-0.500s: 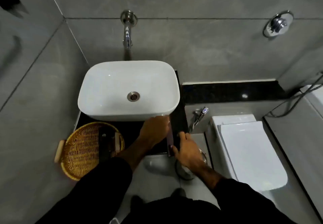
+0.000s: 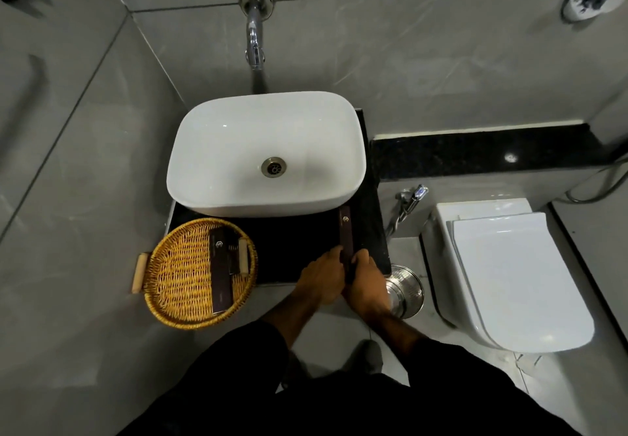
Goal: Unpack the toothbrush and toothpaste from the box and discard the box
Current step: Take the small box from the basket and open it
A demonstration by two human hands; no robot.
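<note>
A long, narrow dark box [image 2: 346, 231] with a small light logo near its far end lies lengthwise over the black counter [image 2: 292, 241], just right of the white basin [image 2: 217, 163]. My left hand [image 2: 321, 279] and my right hand [image 2: 368, 286] both grip its near end, one on each side. Whether the box is open I cannot tell; no toothbrush or toothpaste shows.
A round wicker tray [image 2: 176, 279] on the counter's left holds two or three similar dark boxes [image 2: 221, 272]. A steel bin [image 2: 406, 291] stands on the floor below my right hand. A white toilet [image 2: 509, 275] is at the right. A wall tap [image 2: 255, 37] hangs over the basin.
My left hand has drawn back from the basin's front edge to the box's near end, beside my right hand. The camera has moved closer and tilted down.
</note>
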